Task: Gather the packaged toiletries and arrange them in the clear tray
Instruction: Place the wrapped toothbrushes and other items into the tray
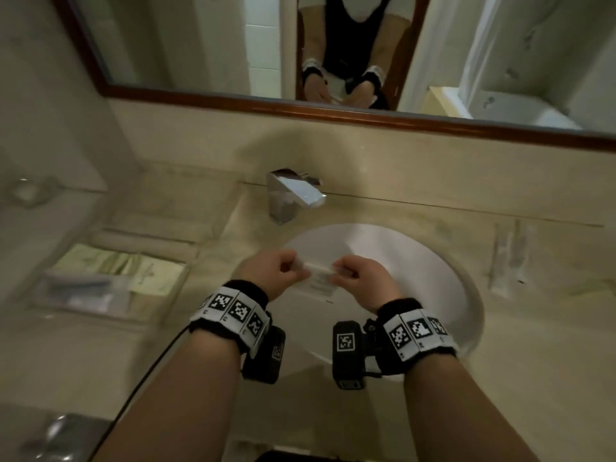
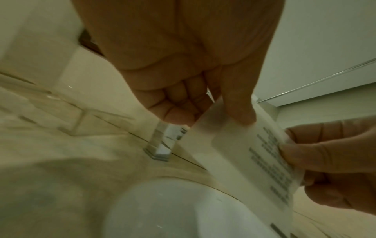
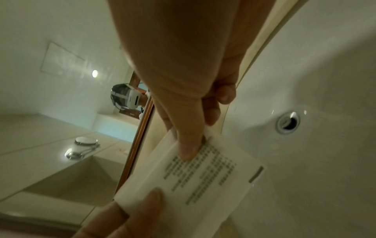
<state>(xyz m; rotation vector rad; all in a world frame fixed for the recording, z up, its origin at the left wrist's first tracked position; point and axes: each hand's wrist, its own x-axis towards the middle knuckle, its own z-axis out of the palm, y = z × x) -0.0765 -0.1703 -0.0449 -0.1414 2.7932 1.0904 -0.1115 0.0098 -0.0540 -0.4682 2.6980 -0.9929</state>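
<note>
A person stands at the bathroom sink [image 1: 450,281] and holds a flat white packet [image 1: 321,273] up in the air over the white bowl. The left hand [image 1: 270,273] pinches one end of the packet between thumb and curled fingers. The right hand [image 1: 361,278] pinches the other end the same way. So both hands are clamped on the packet, one at each side, with the packet stretched between them.

From the left wrist, the packet [image 2: 234,154] shows rows of small dark print, too blurry to read. From the right wrist, the thumb presses on the packet [image 3: 203,177] right over the print, and the sink drain [image 3: 287,123] sits off to the side.

The clear tray [image 1: 96,308] rests on the beige counter, well to the left of the sink. Some pale green packets [image 1: 113,261] already lie inside it, with more wrapped things that are too blurry to name. A shiny tap [image 1: 293,195] stands behind the bowl, and a mirror [image 1: 200,38] hangs on the wall above.
</note>
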